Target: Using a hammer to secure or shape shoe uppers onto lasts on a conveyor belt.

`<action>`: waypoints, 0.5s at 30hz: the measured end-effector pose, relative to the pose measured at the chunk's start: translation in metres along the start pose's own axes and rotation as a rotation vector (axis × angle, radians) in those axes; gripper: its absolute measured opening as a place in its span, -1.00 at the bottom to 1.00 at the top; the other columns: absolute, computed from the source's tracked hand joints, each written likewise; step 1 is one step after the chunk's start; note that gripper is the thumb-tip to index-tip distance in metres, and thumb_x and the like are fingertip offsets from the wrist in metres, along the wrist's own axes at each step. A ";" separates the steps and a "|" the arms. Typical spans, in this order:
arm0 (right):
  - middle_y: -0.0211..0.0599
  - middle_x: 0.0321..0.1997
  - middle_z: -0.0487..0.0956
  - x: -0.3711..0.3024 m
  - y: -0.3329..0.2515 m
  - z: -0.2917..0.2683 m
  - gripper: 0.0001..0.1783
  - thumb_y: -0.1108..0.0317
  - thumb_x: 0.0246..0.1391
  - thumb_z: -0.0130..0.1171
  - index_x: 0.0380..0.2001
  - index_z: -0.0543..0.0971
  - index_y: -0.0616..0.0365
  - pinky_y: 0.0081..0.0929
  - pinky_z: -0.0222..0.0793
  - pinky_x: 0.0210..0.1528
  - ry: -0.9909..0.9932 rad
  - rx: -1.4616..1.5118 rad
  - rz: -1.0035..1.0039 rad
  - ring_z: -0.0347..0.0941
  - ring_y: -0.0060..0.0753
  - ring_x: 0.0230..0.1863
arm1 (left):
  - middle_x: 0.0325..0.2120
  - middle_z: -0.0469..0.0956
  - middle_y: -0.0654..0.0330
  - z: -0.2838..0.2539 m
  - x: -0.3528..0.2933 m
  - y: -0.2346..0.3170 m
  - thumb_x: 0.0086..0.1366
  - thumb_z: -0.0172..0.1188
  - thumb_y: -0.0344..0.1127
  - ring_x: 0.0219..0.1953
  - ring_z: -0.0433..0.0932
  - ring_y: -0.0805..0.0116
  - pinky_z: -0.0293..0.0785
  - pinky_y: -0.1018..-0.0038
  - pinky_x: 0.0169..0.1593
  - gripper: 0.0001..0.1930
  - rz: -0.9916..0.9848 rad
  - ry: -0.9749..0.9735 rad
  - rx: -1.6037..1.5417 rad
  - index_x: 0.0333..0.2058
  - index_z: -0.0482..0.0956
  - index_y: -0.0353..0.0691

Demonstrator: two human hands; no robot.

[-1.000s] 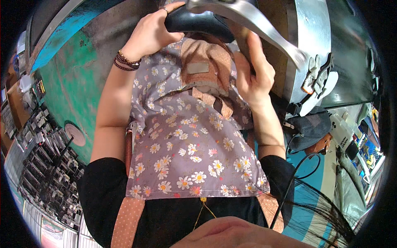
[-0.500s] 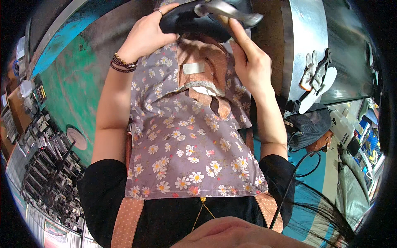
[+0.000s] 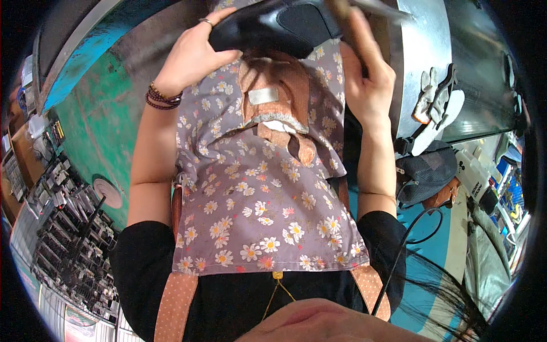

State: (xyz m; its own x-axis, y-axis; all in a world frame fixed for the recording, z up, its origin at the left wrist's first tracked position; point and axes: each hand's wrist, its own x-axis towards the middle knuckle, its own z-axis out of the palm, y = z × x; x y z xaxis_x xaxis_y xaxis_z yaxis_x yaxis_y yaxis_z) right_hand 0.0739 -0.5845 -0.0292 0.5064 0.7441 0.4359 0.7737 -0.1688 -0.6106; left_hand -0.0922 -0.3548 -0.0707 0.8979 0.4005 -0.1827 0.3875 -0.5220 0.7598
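Observation:
Across my lap at the top of view lies a glossy black shoe [image 3: 265, 28], cut off by the upper edge. A rounded, stitch-edged panel shows on its right part. My left hand [image 3: 196, 54] grips its left end, thumb below and fingers over the top. To the right of the shoe, my right hand [image 3: 367, 68] is closed around the wooden handle of a hammer [image 3: 393, 8]. The metal head is smeared by motion and lies beyond the shoe's right end, apart from it. A flowered grey apron [image 3: 256, 199] covers my lap and chest.
At right stands a curved metal-topped surface [image 3: 419, 45] with pale gloves [image 3: 430, 100] on it. A dark mesh bag [image 3: 430, 174] sits below. On the left are a green floor [image 3: 94, 114], a round pale disc [image 3: 108, 192] and racks of small dark parts [image 3: 74, 228].
My right hand and the hammer have swung right, off the shoe, uncovering its panel. My left hand has shifted slightly left with the shoe.

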 end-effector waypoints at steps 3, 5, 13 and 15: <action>-0.05 0.19 0.46 -0.010 -0.002 0.000 -0.46 0.58 0.12 0.12 0.20 0.39 0.18 -0.48 0.31 0.17 0.149 0.029 0.028 0.41 -0.29 0.20 | -0.16 0.59 -0.06 0.000 -0.011 -0.003 -0.04 0.42 -0.20 -0.09 0.58 0.04 0.46 0.31 0.00 -0.26 0.056 0.118 0.103 0.17 0.37 -0.04; -0.12 0.15 0.51 -0.017 0.015 -0.002 -0.47 0.55 0.12 0.14 0.19 0.42 0.11 -0.49 0.33 0.15 -0.040 -0.076 0.132 0.44 -0.35 0.17 | -0.18 0.59 -0.08 0.004 -0.015 -0.014 -0.04 0.44 -0.15 -0.11 0.58 -0.03 0.48 0.27 -0.02 -0.29 0.081 0.209 0.180 0.13 0.39 -0.05; 0.02 0.18 0.46 -0.023 0.011 0.001 -0.42 0.60 0.14 0.09 0.25 0.31 0.26 -0.50 0.38 0.06 0.254 0.189 0.363 0.45 -0.27 0.13 | -0.29 0.62 -0.06 0.010 -0.018 -0.016 -0.02 0.42 -0.17 -0.21 0.62 -0.02 0.53 0.25 -0.11 -0.32 -0.012 0.205 0.063 0.13 0.41 0.02; -0.08 0.12 0.53 -0.019 0.036 0.011 -0.43 0.55 0.15 0.12 0.25 0.34 0.12 -0.48 0.39 0.03 0.142 -0.078 0.111 0.48 -0.32 0.11 | -0.31 0.63 -0.06 0.011 -0.016 -0.016 -0.02 0.42 -0.16 -0.22 0.62 -0.02 0.53 0.25 -0.12 -0.32 -0.003 0.212 0.037 0.13 0.41 0.03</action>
State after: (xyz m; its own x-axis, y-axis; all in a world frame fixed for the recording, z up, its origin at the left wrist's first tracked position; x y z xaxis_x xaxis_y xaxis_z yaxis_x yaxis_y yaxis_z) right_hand 0.0884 -0.5976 -0.0664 0.6342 0.6205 0.4612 0.7347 -0.2981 -0.6094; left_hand -0.1105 -0.3618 -0.0868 0.8342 0.5495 -0.0468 0.4012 -0.5466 0.7350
